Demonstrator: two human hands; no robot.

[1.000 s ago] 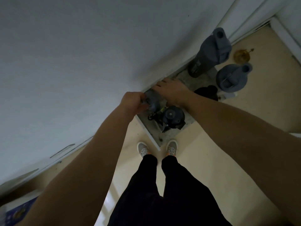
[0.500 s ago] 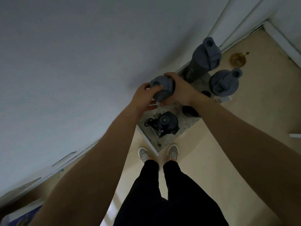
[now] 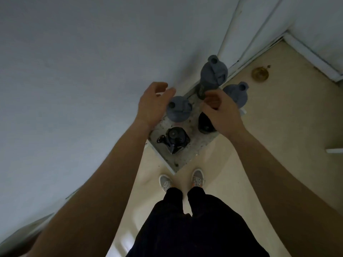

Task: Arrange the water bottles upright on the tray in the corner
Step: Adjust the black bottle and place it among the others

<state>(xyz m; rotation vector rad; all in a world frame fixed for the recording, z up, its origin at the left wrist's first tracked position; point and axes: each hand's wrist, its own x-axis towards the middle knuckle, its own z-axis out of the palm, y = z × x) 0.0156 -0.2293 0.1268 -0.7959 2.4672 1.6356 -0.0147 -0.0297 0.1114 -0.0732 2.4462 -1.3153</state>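
Note:
A speckled grey tray [image 3: 193,154] lies on the floor against the wall. A grey-lidded bottle [image 3: 178,111] stands upright on it at the wall side. My left hand [image 3: 153,102] hovers just left of that bottle, fingers spread, holding nothing. My right hand [image 3: 220,110] is just right of it, fingers loosely curled and empty. A tall grey bottle [image 3: 213,76] stands at the far corner, with another grey-lidded bottle [image 3: 236,94] beside it. A black bottle [image 3: 174,140] stands near the front, and a second dark bottle [image 3: 204,123] is partly hidden under my right hand.
The white wall runs along the left, and a door frame [image 3: 241,30] and baseboard close the far corner. A small brass object [image 3: 259,74] lies on the beige floor at right. My feet in grey shoes [image 3: 181,180] stand just before the tray's near corner.
Both hands held the grey-lidded bottle and set it upright on the tray. They have now let go and drawn apart to either side of it.

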